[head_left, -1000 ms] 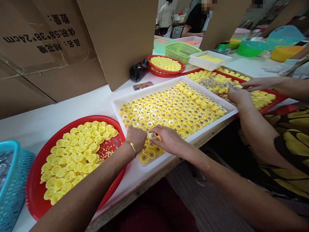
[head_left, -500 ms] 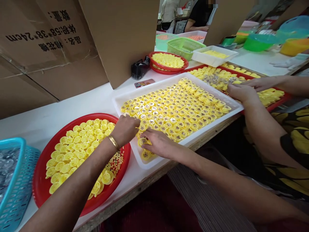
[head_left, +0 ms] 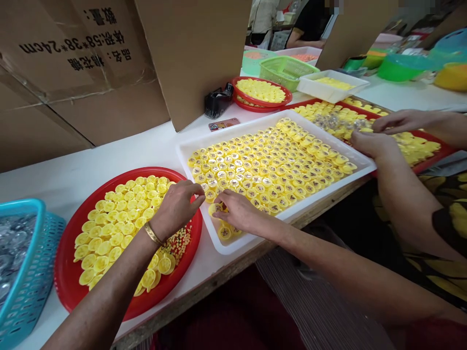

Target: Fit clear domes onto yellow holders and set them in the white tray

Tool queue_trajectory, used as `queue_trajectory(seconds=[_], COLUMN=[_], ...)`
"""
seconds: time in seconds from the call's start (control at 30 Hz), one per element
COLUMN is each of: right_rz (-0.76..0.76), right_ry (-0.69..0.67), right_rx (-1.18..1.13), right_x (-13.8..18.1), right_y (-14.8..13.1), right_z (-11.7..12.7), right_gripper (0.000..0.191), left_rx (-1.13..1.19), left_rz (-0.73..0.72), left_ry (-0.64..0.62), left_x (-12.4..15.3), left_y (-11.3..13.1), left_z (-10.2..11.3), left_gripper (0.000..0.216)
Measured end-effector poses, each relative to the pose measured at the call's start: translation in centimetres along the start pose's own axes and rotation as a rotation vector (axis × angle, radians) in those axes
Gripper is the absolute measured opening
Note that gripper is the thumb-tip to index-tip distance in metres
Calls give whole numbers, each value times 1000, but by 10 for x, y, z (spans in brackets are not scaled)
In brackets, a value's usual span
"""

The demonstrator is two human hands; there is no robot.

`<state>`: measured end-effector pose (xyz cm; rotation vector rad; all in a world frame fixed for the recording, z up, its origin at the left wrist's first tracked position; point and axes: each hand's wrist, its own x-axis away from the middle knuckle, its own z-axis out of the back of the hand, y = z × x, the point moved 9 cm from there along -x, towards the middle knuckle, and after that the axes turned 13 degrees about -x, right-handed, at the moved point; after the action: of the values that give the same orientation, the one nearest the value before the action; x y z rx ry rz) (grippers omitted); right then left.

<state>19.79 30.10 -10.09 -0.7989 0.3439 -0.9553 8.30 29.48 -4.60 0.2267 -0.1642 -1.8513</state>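
My left hand (head_left: 178,206) hovers with curled fingers over the right side of a round red tray (head_left: 62,272) of plain yellow caps (head_left: 120,218); its palm is hidden. My right hand (head_left: 239,212) rests in the near left corner of a white tray (head_left: 233,133). Its fingertips pinch a yellow cap (head_left: 215,209) beside rows of filled yellow caps (head_left: 270,160). The two hands almost touch at the white tray's left wall.
A blue basket (head_left: 32,272) of clear pieces sits at far left. Cardboard sheets (head_left: 91,73) wall the back. A co-worker's hands (head_left: 372,144) work over another red tray (head_left: 426,160) on the right. Behind are a tape dispenser (head_left: 218,101), a green basket (head_left: 284,70) and a white tub (head_left: 332,85).
My left hand has pulled left out of the white tray to over the red tray. My right hand has slid a little toward the tray's near left corner.
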Motion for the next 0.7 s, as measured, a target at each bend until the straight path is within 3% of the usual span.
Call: queue_trajectory(seconds=[0.2, 0.53, 0.7], right_rz=[-206, -200, -252], right_ry=[50, 89, -47], right_rx=[-82, -25, -135], right_x=[-1, 0, 2], right_y=[11, 10, 20], right_z=[6, 4, 0], right_gripper=[22, 21, 26], left_rx=[10, 44, 67], left_rz=[31, 43, 60], left_ry=[18, 29, 29], left_x=[4, 15, 21], left_y=[-8, -13, -16], left_z=[-4, -9, -12], left_gripper=[15, 14, 15])
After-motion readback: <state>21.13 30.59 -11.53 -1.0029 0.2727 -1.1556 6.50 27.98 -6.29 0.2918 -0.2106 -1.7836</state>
